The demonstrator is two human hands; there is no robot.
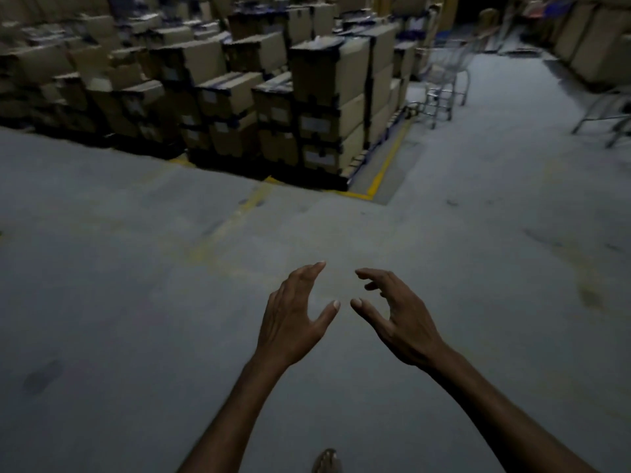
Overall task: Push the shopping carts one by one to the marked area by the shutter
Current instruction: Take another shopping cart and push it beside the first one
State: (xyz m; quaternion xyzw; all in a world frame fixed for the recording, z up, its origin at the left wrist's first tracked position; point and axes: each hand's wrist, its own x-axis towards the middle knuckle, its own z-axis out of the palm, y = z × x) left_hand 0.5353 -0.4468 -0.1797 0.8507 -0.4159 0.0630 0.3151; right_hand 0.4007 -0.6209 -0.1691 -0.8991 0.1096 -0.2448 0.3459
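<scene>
Hands out front over the concrete floor (pixel 136 302), left hand (pixel 293 315) and right hand (pixel 399 319) both empty, fingers spread and loosely curved, gripping nothing. Shopping cart (pixel 444 80) well ahead beside the stacked cardboard boxes (pixel 327 107), second cart (pixel 611 114) half cut off at the right edge, neither touched yet, so at least these two left to fetch and push; no shutter in sight. Cart baskets too blurred to judge; boxes closed.

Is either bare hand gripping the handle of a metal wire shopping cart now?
No, the left hand and right hand hang empty over the grey concrete floor, far from the metal wire shopping cart.
</scene>
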